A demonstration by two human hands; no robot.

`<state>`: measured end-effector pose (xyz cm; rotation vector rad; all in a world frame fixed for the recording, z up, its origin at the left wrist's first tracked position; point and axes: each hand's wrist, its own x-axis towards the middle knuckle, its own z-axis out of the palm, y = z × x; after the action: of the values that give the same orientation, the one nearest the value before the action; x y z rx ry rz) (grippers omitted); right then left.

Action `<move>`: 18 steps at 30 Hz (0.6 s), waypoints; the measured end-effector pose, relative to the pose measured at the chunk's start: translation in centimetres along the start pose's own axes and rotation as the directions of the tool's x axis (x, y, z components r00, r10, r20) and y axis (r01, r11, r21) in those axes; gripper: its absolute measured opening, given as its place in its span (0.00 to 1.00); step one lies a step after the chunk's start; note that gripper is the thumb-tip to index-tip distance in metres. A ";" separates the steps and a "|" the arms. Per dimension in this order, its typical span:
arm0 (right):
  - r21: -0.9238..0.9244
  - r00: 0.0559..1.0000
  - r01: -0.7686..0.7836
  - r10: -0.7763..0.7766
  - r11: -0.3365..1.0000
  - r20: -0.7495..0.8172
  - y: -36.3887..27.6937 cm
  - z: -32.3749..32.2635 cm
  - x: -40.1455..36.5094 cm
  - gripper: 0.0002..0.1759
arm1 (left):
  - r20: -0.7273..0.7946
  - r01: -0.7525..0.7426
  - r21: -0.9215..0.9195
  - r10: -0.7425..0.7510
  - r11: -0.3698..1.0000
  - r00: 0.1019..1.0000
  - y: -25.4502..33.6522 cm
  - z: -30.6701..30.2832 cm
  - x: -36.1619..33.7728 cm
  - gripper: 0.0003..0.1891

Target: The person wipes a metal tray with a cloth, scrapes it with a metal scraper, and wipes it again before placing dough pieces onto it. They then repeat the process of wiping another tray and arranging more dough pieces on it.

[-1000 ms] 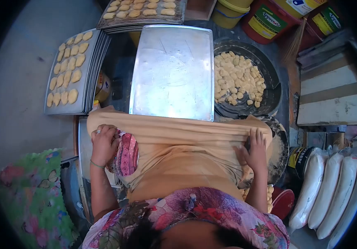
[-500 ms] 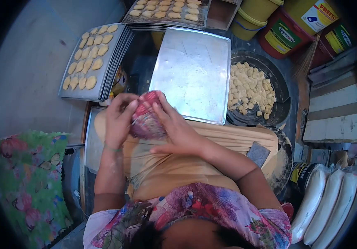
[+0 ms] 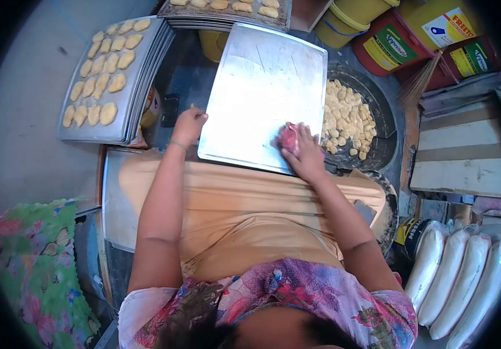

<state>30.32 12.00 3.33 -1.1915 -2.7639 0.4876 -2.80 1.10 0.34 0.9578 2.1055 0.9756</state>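
Observation:
A bare metal baking tray (image 3: 262,75) lies in front of me. My left hand (image 3: 189,125) grips the tray's near left edge. My right hand (image 3: 300,152) presses a bunched pink patterned cloth (image 3: 288,138) onto the tray's near right corner. A tan fabric (image 3: 244,198) covers my lap below the tray. Just right of the cloth, a dark round pan (image 3: 378,125) holds a heap of pale dough pieces (image 3: 346,119).
A stack of trays (image 3: 137,81) at the left carries rows of shaped dough pieces (image 3: 102,72); another filled tray (image 3: 227,13) sits at the top. Buckets (image 3: 390,41) and a broom stand at the upper right, white sacks (image 3: 466,273) at the lower right, green floral fabric (image 3: 29,273) at the lower left.
Both hands held the pink cloth over my lap half a second ago. Now the right hand has carried it onto the tray, and the left hand has moved to the tray's edge.

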 end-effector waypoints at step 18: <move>0.102 0.739 0.649 -0.657 0.754 0.152 -13.4 4.8 4.8 0.41 | 0.398 0.375 -0.506 -0.176 0.776 0.901 -1.1 -1.5 1.9 0.17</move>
<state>16.74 5.57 2.92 -0.0971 -3.0334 0.5765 -5.35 1.53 -0.21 0.4351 1.4729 1.1087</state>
